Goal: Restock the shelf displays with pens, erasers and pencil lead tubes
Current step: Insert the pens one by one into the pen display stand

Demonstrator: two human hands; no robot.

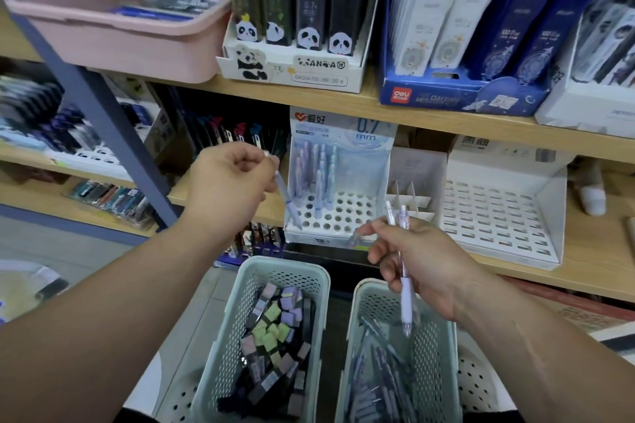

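The wooden shelf (515,271) ran across the view at hand height, with a second board (429,113) close above it, leaving a low slot to reach into. A grey-blue upright post (103,120) slanted down on the left. On the upper board a pink tub (120,41) overhung the front edge, beside a panda lead-tube display (292,74) and a blue Deli box (446,98).

On the lower shelf a white slotted tray (549,213) sat near the edge, right of the pen display (323,240), whose base reached the shelf's lip. Purple pens (319,165) stood in its rear left holes; round holes showed open in front and to the right of them.

Below, two mint perforated baskets stood side by side: the left basket (285,266) held pencil lead tubes (275,330), the right basket (364,302) loose pens (378,371).

The hands were well apart. The left hand (230,182) pinched a single pen (285,192) near its top, tip down just over the display's front left corner. The right hand (422,261) gripped a few pens (405,295) above the right basket, level with the shelf edge.
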